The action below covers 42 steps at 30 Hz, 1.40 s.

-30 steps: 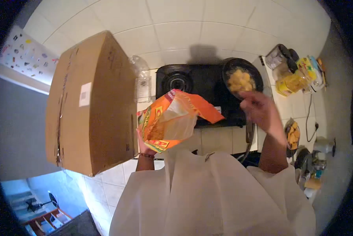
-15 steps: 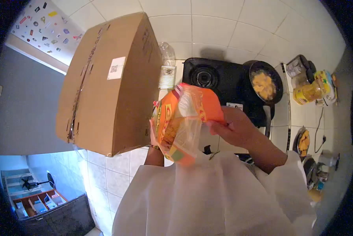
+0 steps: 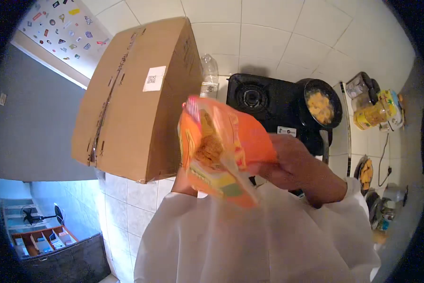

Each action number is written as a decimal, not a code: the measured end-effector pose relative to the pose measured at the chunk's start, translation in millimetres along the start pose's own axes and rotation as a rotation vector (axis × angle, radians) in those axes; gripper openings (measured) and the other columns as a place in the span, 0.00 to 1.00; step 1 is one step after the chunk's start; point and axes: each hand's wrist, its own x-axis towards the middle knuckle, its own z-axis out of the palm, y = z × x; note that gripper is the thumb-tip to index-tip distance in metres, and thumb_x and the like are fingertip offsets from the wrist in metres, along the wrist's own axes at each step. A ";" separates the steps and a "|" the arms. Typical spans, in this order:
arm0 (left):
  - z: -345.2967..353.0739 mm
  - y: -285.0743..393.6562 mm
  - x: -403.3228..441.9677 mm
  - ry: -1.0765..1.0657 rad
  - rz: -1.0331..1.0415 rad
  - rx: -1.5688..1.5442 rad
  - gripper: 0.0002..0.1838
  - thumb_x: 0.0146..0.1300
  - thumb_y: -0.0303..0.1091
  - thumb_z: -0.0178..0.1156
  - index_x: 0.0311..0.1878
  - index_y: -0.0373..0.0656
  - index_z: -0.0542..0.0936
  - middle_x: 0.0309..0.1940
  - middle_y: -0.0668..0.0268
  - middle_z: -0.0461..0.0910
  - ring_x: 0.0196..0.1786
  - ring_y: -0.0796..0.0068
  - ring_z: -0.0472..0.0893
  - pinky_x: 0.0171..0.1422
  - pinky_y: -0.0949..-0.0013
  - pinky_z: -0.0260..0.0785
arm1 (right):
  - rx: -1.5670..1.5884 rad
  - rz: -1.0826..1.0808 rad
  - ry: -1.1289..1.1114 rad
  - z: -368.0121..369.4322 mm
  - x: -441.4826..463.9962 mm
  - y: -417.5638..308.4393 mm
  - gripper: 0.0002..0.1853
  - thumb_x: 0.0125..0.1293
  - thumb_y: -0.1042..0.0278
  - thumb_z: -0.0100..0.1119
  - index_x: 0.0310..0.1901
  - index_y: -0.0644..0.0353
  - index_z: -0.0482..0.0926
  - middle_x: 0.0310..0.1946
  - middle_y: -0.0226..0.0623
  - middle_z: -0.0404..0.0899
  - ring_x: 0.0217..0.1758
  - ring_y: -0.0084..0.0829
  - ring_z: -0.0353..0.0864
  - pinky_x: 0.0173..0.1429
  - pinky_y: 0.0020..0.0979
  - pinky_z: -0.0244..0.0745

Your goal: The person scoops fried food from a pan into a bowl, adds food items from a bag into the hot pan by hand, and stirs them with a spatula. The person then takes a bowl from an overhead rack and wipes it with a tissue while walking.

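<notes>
An orange plastic food bag [image 3: 254, 134], printed with a picture of browned food, is tilted and blurred in front of my body. My right hand [image 3: 294, 160] is closed on its right side, fingers partly hidden by the plastic. My left hand [image 3: 185, 181] supports the bag from behind at its lower left; only the wrist and a little of the hand show, and the fingers are hidden. Beyond the bag is a black gas stove [image 3: 273, 96], with a black frying pan [image 3: 335, 115] on its right side. Yellow-orange food pieces [image 3: 320, 107] sit in the pan.
A large cardboard box [image 3: 122, 104] stands at the left, with a clear plastic bottle [image 3: 209, 68] behind it. At the right are an oil bottle [image 3: 367, 116], dark-lidded jars [image 3: 360, 87], a plate of orange pieces [image 3: 366, 172] and a cord [image 3: 383, 162]. The pan's handle [image 3: 325, 141] points towards me.
The bag has turned, bringing its printed picture more into view, and its lower end has swung right. My left hand has slipped further behind it. The camera view has shifted slightly.
</notes>
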 end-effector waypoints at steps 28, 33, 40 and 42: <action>-23.6 0.0 -35.1 0.087 0.015 0.556 0.23 0.59 0.47 0.39 0.52 0.42 0.63 0.49 0.63 0.67 0.49 0.66 0.70 0.50 0.65 0.66 | 0.121 0.150 0.187 22.7 8.8 66.4 0.16 0.57 0.54 0.46 0.29 0.61 0.71 0.16 0.37 0.71 0.19 0.34 0.71 0.25 0.32 0.65; -153.7 -9.9 -14.1 0.303 -0.051 0.551 0.28 0.54 0.55 0.46 0.50 0.43 0.64 0.44 0.64 0.67 0.45 0.67 0.70 0.49 0.66 0.65 | 0.225 0.268 0.176 60.2 31.4 137.4 0.20 0.57 0.49 0.44 0.26 0.62 0.71 0.14 0.35 0.70 0.18 0.32 0.71 0.25 0.31 0.65; -187.9 -12.0 0.3 0.142 -0.110 0.599 0.28 0.59 0.53 0.37 0.58 0.46 0.57 0.53 0.64 0.62 0.53 0.66 0.65 0.56 0.64 0.59 | -0.137 0.100 0.250 83.9 44.7 193.4 0.16 0.54 0.56 0.44 0.35 0.60 0.74 0.22 0.44 0.75 0.23 0.41 0.74 0.31 0.38 0.71; -188.2 -6.1 16.0 0.170 -0.430 0.940 0.27 0.60 0.52 0.35 0.57 0.46 0.58 0.53 0.65 0.62 0.52 0.68 0.66 0.55 0.66 0.59 | -0.117 0.282 0.306 83.6 43.3 194.9 0.16 0.54 0.55 0.44 0.34 0.60 0.74 0.26 0.45 0.75 0.30 0.42 0.74 0.35 0.38 0.70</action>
